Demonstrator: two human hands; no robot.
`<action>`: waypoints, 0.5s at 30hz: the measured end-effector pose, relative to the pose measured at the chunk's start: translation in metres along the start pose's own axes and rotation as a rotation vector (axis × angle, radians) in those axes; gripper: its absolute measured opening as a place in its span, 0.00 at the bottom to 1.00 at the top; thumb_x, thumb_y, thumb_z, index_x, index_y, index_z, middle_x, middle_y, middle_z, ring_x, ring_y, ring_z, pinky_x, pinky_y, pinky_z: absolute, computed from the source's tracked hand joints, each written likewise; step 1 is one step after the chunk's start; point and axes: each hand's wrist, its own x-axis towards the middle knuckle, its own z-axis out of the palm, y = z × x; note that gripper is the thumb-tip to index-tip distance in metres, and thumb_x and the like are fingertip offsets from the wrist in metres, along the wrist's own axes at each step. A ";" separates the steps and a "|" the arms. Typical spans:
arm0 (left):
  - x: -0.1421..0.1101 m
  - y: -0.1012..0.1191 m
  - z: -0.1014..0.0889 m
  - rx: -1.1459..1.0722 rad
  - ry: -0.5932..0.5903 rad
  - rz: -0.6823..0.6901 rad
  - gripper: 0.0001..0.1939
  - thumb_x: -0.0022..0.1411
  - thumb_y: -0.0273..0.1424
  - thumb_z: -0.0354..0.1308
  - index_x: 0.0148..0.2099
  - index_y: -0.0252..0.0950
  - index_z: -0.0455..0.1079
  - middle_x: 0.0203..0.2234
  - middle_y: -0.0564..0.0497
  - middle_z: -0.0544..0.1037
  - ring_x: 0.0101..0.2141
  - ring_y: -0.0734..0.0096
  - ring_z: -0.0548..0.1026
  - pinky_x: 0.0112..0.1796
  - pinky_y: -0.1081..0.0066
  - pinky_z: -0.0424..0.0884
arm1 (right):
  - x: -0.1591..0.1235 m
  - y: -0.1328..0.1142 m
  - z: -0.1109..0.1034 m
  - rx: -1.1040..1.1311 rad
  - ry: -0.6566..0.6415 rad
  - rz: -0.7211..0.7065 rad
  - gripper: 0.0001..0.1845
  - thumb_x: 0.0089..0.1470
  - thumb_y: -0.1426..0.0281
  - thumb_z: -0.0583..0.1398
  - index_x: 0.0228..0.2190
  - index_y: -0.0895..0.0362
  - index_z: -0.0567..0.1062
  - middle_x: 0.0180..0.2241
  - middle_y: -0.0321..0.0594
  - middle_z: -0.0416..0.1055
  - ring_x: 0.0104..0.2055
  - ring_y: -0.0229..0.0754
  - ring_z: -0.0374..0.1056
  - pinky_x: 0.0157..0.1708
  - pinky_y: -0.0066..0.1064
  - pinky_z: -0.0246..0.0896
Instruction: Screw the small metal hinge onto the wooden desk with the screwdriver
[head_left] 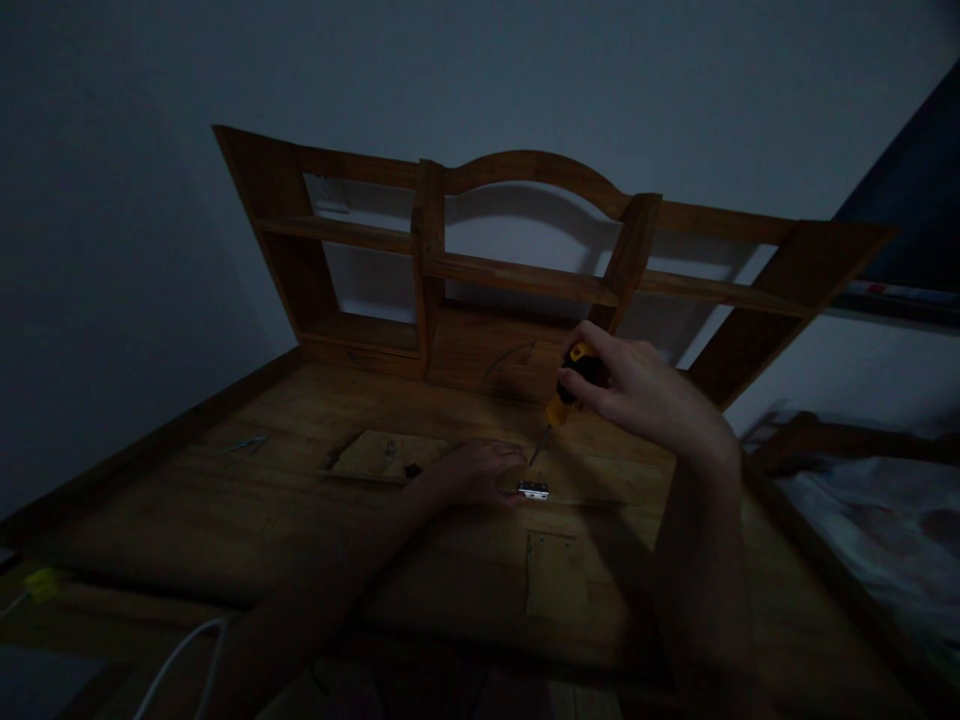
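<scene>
My right hand [611,385] is closed around the yellow and black handle of a screwdriver [556,411]. The screwdriver slants down to the left, its tip just above a small shiny metal hinge [533,490]. That hinge sits at the near edge of a long thin wooden board [615,478] lying on the desk. My left hand [480,470] holds the board down left of the hinge, fingers over its top and thumb by the hinge's left end. Dim light hides the exact thumb contact. A smaller wooden piece [556,575] with a rough left edge lies nearer to me.
The wooden desk [300,520] carries a shelf unit [517,275] along its back, against the wall. Small metal items [247,443] lie on the left. A white cable [180,650] and a yellow object [43,584] are at the lower left. Pale bedding [877,530] shows at right.
</scene>
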 end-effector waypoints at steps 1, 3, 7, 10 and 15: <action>-0.001 0.000 0.000 0.000 -0.014 -0.011 0.26 0.59 0.47 0.59 0.53 0.35 0.69 0.54 0.47 0.71 0.52 0.62 0.71 0.55 0.66 0.65 | -0.001 0.000 -0.001 -0.011 0.002 0.005 0.12 0.60 0.64 0.56 0.44 0.57 0.67 0.33 0.37 0.71 0.34 0.40 0.67 0.33 0.29 0.54; -0.002 0.000 -0.002 -0.006 -0.042 -0.033 0.28 0.60 0.48 0.58 0.56 0.36 0.67 0.55 0.47 0.70 0.52 0.63 0.70 0.55 0.66 0.64 | -0.001 0.001 -0.001 -0.018 0.001 0.007 0.13 0.61 0.63 0.56 0.44 0.57 0.67 0.32 0.37 0.70 0.33 0.40 0.67 0.33 0.30 0.54; -0.001 0.001 -0.008 -0.047 -0.046 -0.022 0.34 0.57 0.52 0.61 0.57 0.35 0.67 0.55 0.46 0.69 0.54 0.61 0.67 0.57 0.64 0.61 | 0.000 0.003 -0.001 -0.011 -0.002 0.008 0.13 0.61 0.63 0.56 0.44 0.57 0.67 0.32 0.36 0.70 0.33 0.39 0.67 0.33 0.29 0.54; 0.002 0.004 -0.013 -0.120 0.007 0.017 0.34 0.54 0.52 0.63 0.55 0.35 0.69 0.53 0.46 0.70 0.55 0.60 0.66 0.59 0.63 0.58 | -0.002 0.004 -0.004 -0.002 0.011 0.010 0.12 0.60 0.64 0.56 0.44 0.56 0.67 0.32 0.35 0.70 0.32 0.38 0.67 0.33 0.28 0.54; 0.005 0.006 -0.014 -0.282 0.029 -0.030 0.18 0.61 0.44 0.60 0.48 0.40 0.75 0.45 0.48 0.72 0.46 0.68 0.70 0.49 0.69 0.66 | -0.009 0.010 -0.015 -0.010 0.050 0.049 0.11 0.60 0.65 0.56 0.43 0.56 0.67 0.31 0.37 0.71 0.32 0.41 0.67 0.32 0.30 0.54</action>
